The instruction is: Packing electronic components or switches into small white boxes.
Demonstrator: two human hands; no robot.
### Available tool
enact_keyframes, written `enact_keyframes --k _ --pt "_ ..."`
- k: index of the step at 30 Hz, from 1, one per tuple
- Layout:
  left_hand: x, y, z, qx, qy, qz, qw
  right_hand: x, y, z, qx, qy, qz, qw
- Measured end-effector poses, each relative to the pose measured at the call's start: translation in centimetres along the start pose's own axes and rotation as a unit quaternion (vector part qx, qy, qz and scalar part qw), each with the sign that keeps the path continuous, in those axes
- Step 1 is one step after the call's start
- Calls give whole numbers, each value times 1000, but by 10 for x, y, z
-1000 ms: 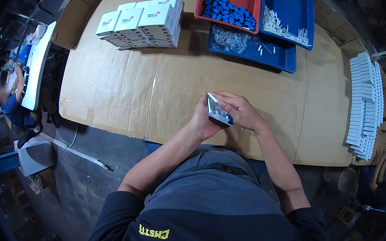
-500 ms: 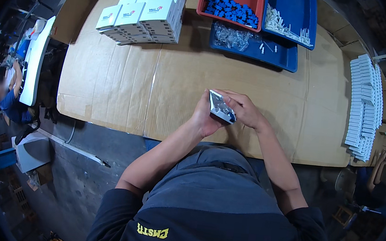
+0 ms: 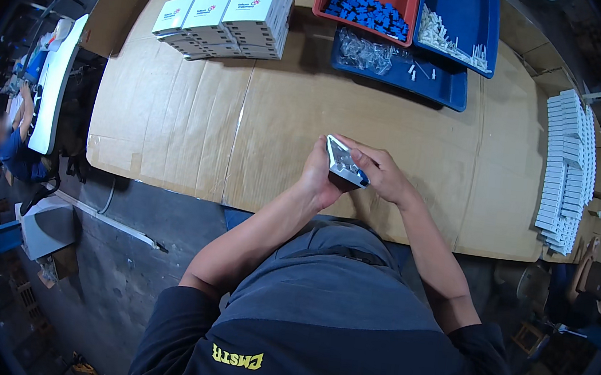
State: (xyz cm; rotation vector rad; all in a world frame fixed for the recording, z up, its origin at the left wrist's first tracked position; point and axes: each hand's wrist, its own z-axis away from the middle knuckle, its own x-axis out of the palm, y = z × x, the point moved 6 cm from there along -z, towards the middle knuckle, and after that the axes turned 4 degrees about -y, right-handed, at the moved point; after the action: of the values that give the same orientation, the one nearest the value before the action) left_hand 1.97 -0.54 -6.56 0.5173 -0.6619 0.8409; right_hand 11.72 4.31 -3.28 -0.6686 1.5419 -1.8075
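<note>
Both my hands meet over the near edge of a cardboard-covered table (image 3: 197, 125). Between them is a small clear plastic bag (image 3: 343, 161) with a blue part showing at its lower right corner. My left hand (image 3: 318, 176) grips the bag from the left side. From the right, my right hand (image 3: 381, 172) pinches it with the fingertips on its upper edge. The bag is tilted and held just above the table surface.
At the table's far edge stand stacks of small white boxes (image 3: 227, 13), a red tray of blue parts (image 3: 369, 4), a blue tray of white parts (image 3: 458, 25) and a blue tray with clear bags (image 3: 394, 58). Rows of flat white boxes (image 3: 565, 168) line the right side. Other people work at left and right.
The bag and both hands stay in about the same place; the bag has turned slightly between my fingers.
</note>
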Motion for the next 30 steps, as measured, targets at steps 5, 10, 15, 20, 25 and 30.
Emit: enact_keyframes --k 5,10,15,20,25,30 --pt "-6 4 3 45 -7 -29 999 4 3 1 -40 13 -18 999" --pt "-10 3 10 52 14 -59 997 12 -3 8 -45 5 55 997" --pt "-7 6 16 65 37 -77 994 21 -15 10 -97 15 171 980" --pt "3 19 19 93 -44 -96 990 15 -22 5 -130 7 192 973" --pt "19 35 18 181 -86 -175 964 4 -29 12 -68 259 10 963" --pt "37 53 44 316 -136 -276 897 11 7 15 76 208 -441 870"
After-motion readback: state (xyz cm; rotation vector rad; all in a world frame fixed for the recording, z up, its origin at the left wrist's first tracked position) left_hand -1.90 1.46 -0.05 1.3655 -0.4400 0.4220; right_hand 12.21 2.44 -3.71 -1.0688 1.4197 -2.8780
